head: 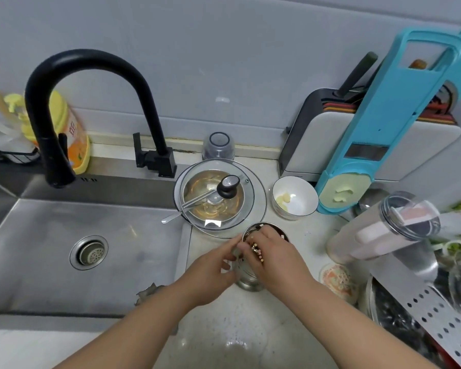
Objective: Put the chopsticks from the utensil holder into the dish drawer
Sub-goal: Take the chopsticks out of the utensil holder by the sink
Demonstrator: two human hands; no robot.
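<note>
A steel utensil holder (246,283) stands on the pale counter just right of the sink. Chopstick ends (256,250) with light and reddish tips stick up out of it. My right hand (274,258) reaches over the holder's mouth with its fingers closed around the bundle of chopsticks. My left hand (214,272) grips the holder's left side and rim. Most of the holder's rim and the chopstick shafts are hidden by my hands. The dish drawer is not in view.
A steel sink (51,235) with a black tap (64,115) lies to the left. Behind the holder sit a glass-lidded bowl (218,201) with a spoon and a white bowl (294,197). A teal slicer (378,129), a knife block (330,145), a clear jar (383,235) and a perforated rack (437,315) crowd the right.
</note>
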